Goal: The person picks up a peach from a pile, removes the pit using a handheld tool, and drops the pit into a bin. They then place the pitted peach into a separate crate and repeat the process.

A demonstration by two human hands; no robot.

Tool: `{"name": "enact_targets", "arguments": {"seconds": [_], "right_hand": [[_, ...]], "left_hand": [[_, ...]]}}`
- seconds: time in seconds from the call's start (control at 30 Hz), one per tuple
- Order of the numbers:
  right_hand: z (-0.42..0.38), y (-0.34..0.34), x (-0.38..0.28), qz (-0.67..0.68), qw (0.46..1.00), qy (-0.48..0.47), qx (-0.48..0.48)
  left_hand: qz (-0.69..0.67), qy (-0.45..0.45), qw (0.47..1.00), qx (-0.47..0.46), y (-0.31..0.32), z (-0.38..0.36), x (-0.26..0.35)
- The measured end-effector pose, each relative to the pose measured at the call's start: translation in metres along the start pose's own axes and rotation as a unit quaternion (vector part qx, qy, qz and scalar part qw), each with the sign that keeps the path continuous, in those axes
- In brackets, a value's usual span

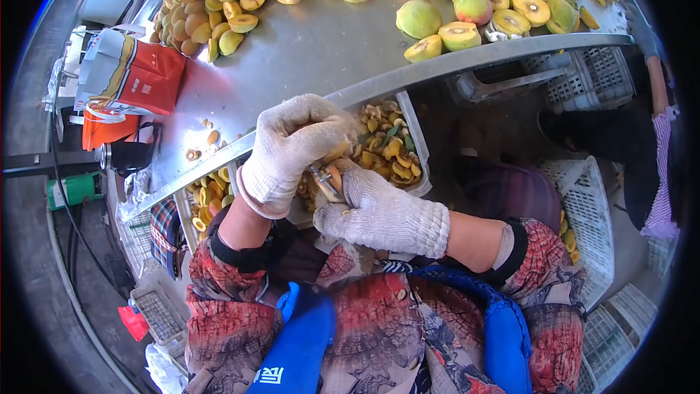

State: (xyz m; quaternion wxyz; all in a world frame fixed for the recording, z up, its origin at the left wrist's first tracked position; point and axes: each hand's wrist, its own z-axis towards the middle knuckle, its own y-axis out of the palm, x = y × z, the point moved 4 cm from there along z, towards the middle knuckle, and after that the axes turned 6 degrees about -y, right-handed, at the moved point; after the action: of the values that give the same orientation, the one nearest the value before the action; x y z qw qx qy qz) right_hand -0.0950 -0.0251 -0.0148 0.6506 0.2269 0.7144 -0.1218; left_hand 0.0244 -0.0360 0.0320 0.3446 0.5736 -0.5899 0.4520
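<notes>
Both my hands wear whitish knit gloves and meet just below the table edge. My left hand (pixel 297 147) is closed, and a yellowish peach piece (pixel 337 152) shows at its fingertips. My right hand (pixel 383 211) is wrapped round a small hand tool (pixel 329 181) with a metal fitting and an orange-brown handle. The tool's working end is mostly hidden between the gloves. Right behind my hands is a white crate (pixel 417 135) holding cut yellow peach pieces (pixel 390 153) and a green leaf.
Whole and halved peaches (pixel 419 18) are heaped along the far side of the metal table (pixel 292 51). A red and white bag (pixel 138 73) and a black flask (pixel 125 155) stand at left. Plastic crates (pixel 583 211) sit at right, near another person's striped sleeve (pixel 661 168).
</notes>
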Motion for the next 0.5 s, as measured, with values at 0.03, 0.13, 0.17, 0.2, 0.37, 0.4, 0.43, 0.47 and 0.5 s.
{"name": "enact_targets", "arguments": {"seconds": [0.03, 0.13, 0.17, 0.2, 0.37, 0.4, 0.43, 0.47, 0.5], "right_hand": [[-0.001, 0.002, 0.000, 0.062, 0.998, 0.011, -0.027], [-0.006, 0.001, -0.010, 0.228, 0.967, 0.043, -0.107], [-0.010, -0.001, -0.016, 0.269, 0.952, 0.055, -0.132], [-0.013, -0.002, -0.020, 0.308, 0.936, 0.067, -0.158], [-0.020, 0.006, -0.013, 0.440, 0.873, 0.121, -0.175], [-0.020, 0.005, -0.013, 0.435, 0.875, 0.121, -0.174], [-0.018, 0.002, -0.015, 0.385, 0.900, 0.107, -0.174], [-0.015, -0.001, -0.019, 0.335, 0.921, 0.092, -0.174], [-0.012, -0.002, -0.022, 0.284, 0.940, 0.076, -0.173]], "left_hand": [[-0.006, 0.009, 1.000, -0.001, 0.000, 0.000, -0.001], [-0.030, 0.040, 0.999, -0.009, -0.002, 0.001, -0.006], [-0.058, 0.048, 0.997, -0.012, -0.002, 0.000, -0.007], [-0.086, 0.055, 0.995, -0.015, 0.000, -0.001, -0.009], [-0.254, 0.081, 0.961, -0.071, 0.009, -0.003, -0.018], [-0.267, 0.094, 0.957, -0.062, 0.008, -0.002, -0.020], [-0.280, 0.106, 0.953, -0.053, 0.006, -0.002, -0.021], [-0.253, 0.103, 0.961, -0.041, 0.004, -0.003, -0.021], [-0.226, 0.101, 0.968, -0.028, 0.002, -0.004, -0.020]]}}
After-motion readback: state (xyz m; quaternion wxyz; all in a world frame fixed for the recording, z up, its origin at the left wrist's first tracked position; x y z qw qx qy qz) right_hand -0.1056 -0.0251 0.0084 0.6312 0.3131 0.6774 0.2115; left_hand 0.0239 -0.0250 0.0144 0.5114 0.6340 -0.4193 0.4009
